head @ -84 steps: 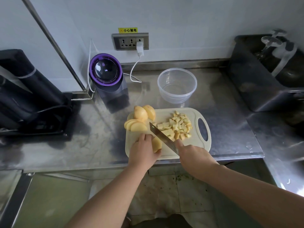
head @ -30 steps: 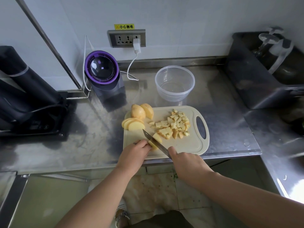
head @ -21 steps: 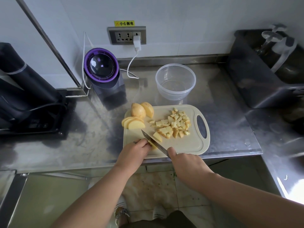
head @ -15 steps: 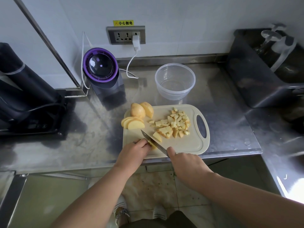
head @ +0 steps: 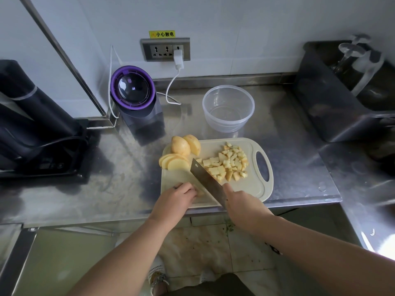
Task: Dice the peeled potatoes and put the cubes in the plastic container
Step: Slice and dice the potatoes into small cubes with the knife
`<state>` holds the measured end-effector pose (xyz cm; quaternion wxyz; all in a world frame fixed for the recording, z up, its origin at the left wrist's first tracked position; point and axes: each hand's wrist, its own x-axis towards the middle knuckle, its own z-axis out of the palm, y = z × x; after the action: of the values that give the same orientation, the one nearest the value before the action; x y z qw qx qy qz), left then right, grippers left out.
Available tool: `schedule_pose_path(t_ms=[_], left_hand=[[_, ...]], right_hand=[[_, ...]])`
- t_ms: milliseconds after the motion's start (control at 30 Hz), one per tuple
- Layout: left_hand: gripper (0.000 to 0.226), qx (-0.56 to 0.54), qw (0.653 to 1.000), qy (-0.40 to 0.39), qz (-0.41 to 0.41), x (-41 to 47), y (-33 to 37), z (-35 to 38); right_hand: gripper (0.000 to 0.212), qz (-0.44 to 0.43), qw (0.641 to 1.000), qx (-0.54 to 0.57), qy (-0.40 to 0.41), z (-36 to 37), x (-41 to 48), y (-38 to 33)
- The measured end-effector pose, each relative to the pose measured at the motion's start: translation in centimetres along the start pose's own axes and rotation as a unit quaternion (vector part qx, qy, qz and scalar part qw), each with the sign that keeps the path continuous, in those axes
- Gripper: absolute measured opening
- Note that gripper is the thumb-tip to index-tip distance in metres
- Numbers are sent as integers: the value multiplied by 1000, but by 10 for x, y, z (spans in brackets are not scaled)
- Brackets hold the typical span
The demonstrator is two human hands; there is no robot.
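Observation:
A beige cutting board [head: 254, 189] lies at the counter's front edge. Potato cubes [head: 229, 164] are piled on its right half. Potato halves [head: 184, 145] and a fan of slices [head: 174, 162] sit at its back left corner. My left hand [head: 176, 198] holds a small potato piece [head: 199, 192] down on the board's near left part, fingers curled over it. My right hand [head: 241, 204] grips a cleaver [head: 205, 178] whose blade stands against that piece. The clear plastic container [head: 228, 107] stands empty behind the board.
A purple-rimmed appliance [head: 134, 97] stands back left, its white cable [head: 171, 88] plugged into the wall socket [head: 165, 50]. A black appliance [head: 32, 129] fills the far left. A steel sink [head: 350, 99] lies at the right. The counter edge runs under my wrists.
The potato piece under my left hand has grown smaller and fresh cubes lie by the pile. The cleaver blade has shifted left toward my fingers and now stands more upright.

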<state>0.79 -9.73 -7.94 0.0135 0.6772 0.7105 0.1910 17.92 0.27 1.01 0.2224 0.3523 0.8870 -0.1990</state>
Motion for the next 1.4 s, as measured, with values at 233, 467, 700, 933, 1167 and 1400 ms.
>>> schedule_pose_path(t_ms=[233,467,700,933,1167,1400], left_hand=[[33,-50,979,-48,-193,-9,7,-9],[29,-94,965,-8,-245,2,20,-6],[18,-93,970,-23,-222,0,14,-5],[18,-80,974,-37,-211,3,12,-7],[21,-67,973,-60,-215,5,13,-7],[15,-114,967,-60,-221,6,12,-11]], right_hand=[[40,-3,1000,-26,14,0,-6,3],[41,-27,999,-19,3,1,-17,-5],[41,-40,998,-43,0,5,-20,-12],[48,-49,997,-51,-18,3,-17,-14],[49,-49,997,-45,-39,8,-10,-14],[43,-11,1000,14,-25,6,-8,-3]])
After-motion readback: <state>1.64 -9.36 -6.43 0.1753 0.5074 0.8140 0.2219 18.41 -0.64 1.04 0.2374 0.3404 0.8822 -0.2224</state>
